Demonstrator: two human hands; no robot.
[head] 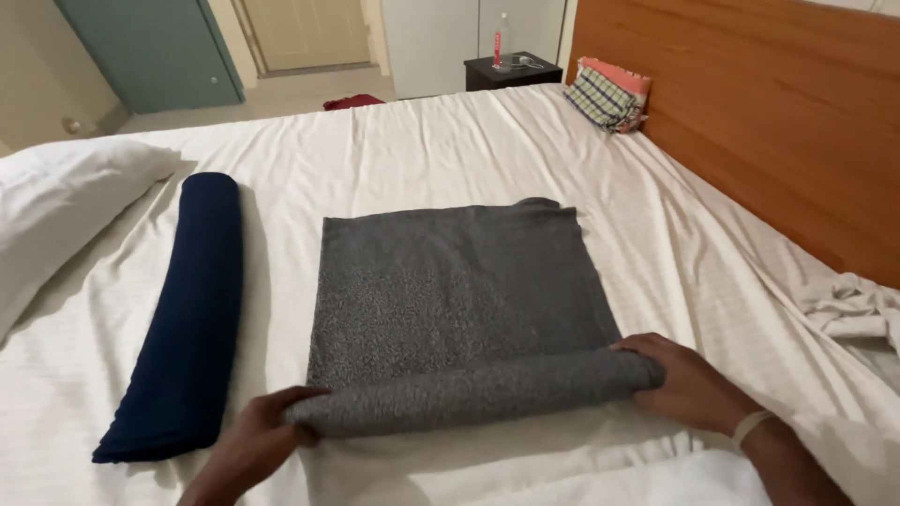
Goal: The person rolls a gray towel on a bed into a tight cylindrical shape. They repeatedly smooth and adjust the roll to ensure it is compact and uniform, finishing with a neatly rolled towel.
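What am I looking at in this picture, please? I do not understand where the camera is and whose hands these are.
There is no machine here. The camera sits on a person's head and looks down, so the two bare hands at the bottom are that person's own. The left hand and the right hand each grip one end of a grey towel, whose near edge is rolled up while the rest lies flat. It lies on a bed with a white sheet. Beside it, on the left, lies a dark blue cloth roll, already rolled. A white pillow is at the far left, and a folded checked cloth rests against the wooden headboard.
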